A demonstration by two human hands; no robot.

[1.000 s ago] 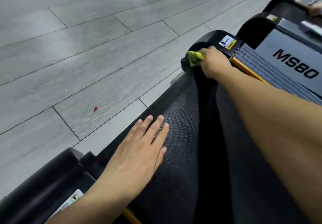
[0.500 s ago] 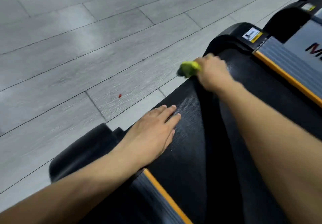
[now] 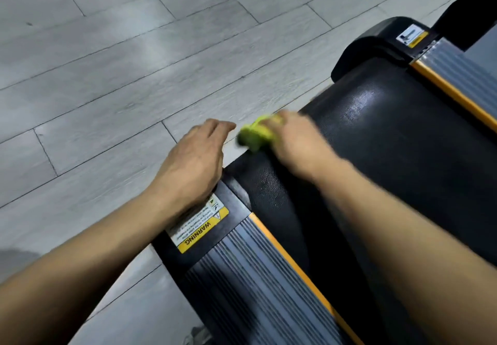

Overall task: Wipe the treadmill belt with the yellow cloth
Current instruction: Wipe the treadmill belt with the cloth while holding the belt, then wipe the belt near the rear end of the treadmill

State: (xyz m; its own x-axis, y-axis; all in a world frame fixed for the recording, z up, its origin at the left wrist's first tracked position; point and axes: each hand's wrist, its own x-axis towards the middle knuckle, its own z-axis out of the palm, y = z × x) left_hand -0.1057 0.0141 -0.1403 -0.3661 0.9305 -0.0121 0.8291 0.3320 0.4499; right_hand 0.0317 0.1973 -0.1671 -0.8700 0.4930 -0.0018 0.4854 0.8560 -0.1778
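the yellow cloth [image 3: 254,135] is bunched and gripped in the right hand [image 3: 291,143], whose fingers are curled around it; the hand is blurred. the cloth is pressed at the rear end of the black belt [image 3: 390,140], near its left corner. the left hand [image 3: 193,160] is rested on the black end cap [image 3: 231,210] at that corner, just beside the cloth, its fingers held loosely together and bent over the edge, nothing being held. a warning label [image 3: 200,227] is seen beneath the left wrist. orange-edged side rails [image 3: 269,277] are seen flanking the belt, over a grey plank floor [image 3: 107,76].
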